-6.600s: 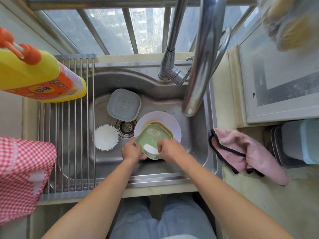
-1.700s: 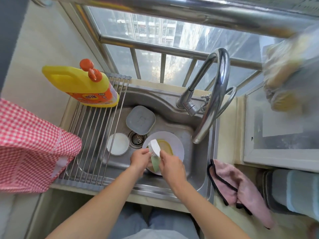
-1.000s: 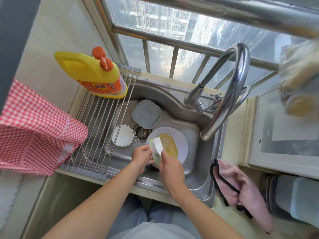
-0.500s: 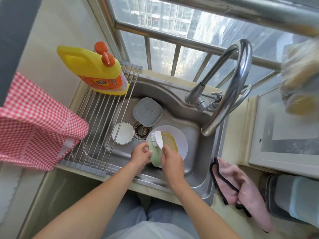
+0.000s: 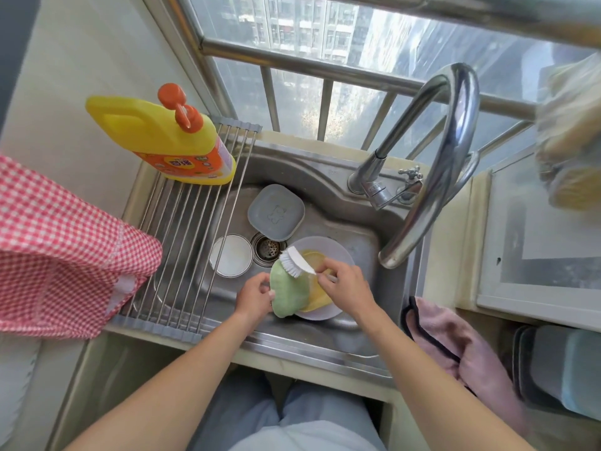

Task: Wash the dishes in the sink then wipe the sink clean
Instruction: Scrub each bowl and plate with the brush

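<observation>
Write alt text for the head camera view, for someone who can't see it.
Over a steel sink, the left hand holds a green dish on edge while the right hand scrubs it with a white brush. More dishes lie below.

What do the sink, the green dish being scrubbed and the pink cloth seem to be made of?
Sink: probably stainless steel, going by its brushed grey sheen and soft reflections.
Green dish: likely plastic or melamine; matte, uniform pastel colour, though the picture leaves it open.
Pink cloth: a soft, fuzzy fabric, perhaps microfibre, with dark edging; it lies in folds on the counter.
</observation>
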Motion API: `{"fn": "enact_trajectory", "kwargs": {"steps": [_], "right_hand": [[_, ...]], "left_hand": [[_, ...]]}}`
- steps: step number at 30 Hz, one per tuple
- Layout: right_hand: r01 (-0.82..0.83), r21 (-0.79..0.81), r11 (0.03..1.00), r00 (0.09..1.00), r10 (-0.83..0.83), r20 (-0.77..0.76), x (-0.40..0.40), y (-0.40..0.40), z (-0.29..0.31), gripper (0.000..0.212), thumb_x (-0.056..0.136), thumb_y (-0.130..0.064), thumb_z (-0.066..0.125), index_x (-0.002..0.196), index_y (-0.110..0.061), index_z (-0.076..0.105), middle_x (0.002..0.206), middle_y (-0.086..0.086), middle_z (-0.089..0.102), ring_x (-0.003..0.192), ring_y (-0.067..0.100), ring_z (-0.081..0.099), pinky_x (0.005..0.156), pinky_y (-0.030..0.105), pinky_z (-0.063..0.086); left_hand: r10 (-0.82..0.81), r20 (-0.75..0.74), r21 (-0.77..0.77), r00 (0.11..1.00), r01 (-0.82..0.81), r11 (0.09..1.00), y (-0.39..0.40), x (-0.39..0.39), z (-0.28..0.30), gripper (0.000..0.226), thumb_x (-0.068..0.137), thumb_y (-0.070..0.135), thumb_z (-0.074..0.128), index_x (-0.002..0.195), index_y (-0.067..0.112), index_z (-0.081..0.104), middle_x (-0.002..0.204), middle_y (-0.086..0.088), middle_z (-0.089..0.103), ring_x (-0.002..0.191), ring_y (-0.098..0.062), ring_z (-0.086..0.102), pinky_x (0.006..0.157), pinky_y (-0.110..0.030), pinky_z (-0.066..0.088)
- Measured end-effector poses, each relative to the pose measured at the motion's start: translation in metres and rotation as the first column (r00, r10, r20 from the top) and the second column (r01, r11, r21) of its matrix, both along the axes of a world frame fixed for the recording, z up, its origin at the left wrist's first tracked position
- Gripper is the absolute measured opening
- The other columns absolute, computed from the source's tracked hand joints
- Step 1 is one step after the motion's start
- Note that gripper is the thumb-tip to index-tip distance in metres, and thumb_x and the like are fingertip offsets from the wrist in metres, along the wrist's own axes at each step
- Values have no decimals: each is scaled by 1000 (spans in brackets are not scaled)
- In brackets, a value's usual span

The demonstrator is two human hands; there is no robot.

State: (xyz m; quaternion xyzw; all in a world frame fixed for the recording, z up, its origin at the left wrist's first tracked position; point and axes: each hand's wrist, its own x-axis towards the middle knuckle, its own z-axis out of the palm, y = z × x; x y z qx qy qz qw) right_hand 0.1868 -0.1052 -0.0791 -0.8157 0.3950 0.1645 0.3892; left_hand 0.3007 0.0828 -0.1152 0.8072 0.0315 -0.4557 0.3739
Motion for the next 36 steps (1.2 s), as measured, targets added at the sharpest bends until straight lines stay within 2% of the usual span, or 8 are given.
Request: {"fn": "enact_trajectory", "kwargs": {"steps": [4, 9, 15, 19, 24, 29, 33, 36], "right_hand": [[138, 30, 990, 983, -133, -128, 7, -17, -13, 33, 75, -50, 45, 97, -35, 65, 76, -8, 62, 79, 22, 61, 58, 27, 37], [-117, 161, 980, 993, 117, 7, 25, -30, 19, 10, 86, -26, 61, 90, -27, 69, 59, -30, 55, 61, -5, 53, 50, 13, 34], [-134, 28, 991, 975, 137, -174, 24, -40, -2, 15, 90, -26, 51, 97, -24, 64, 88, 0, 66, 78, 21, 58, 54, 29, 33], [-183, 147, 972, 983, 178, 49, 37, -37, 19, 11, 90, -13, 61, 94, -12, 71, 51, -15, 50, 53, 4, 46, 49, 13, 33], [-192, 7, 981, 975, 192, -109, 32, -42, 3, 18, 95, -15, 49, 101, -12, 66, 90, 4, 67, 81, 23, 58, 49, 19, 27], [-221, 94, 971, 975, 216, 62, 44, -34, 13, 11, 90, -20, 61, 95, -18, 71, 64, -14, 52, 60, 5, 47, 56, 25, 34], [-200, 20, 980, 976, 201, -83, 36, -38, 6, 14, 93, -18, 53, 99, -15, 65, 80, -1, 60, 73, 19, 53, 50, 23, 28], [-179, 46, 983, 983, 181, -43, 35, -36, 8, 13, 92, -20, 55, 98, -17, 67, 77, -2, 62, 64, 12, 50, 49, 21, 28]], "left_hand": [[-60, -13, 15, 998, 61, 998, 3, 5, -10, 34, 85, -9, 55, 92, 22, 68, 78, -7, 60, 81, -27, 66, 75, -53, 62], [-165, 25, 80, 986, 162, 984, 15, 13, -35, 32, 67, 14, 52, 87, 34, 67, 73, -4, 64, 87, -37, 69, 79, -54, 60], [-186, 52, 75, 981, 182, 980, 3, 17, -25, 31, 67, 10, 54, 82, 34, 67, 74, -4, 65, 87, -35, 69, 78, -52, 61], [-204, 49, 95, 978, 199, 975, 3, 20, -31, 37, 76, -1, 57, 83, 35, 66, 80, -8, 67, 89, -35, 70, 79, -52, 61], [-201, 58, 100, 978, 195, 976, 2, 21, -30, 38, 78, -3, 58, 84, 33, 66, 80, -7, 64, 92, -37, 69, 79, -52, 61], [-206, 68, 94, 976, 199, 975, 2, 20, -30, 38, 78, -7, 57, 84, 30, 65, 77, -6, 61, 91, -39, 69, 76, -53, 61], [-190, 71, 97, 979, 182, 978, -1, 17, -23, 33, 81, -9, 57, 84, 23, 67, 74, -6, 60, 83, -36, 68, 70, -50, 63], [-187, 69, 100, 980, 180, 979, -2, 15, -22, 38, 82, -9, 58, 81, 28, 65, 72, -4, 58, 76, -29, 64, 69, -51, 63]]}}
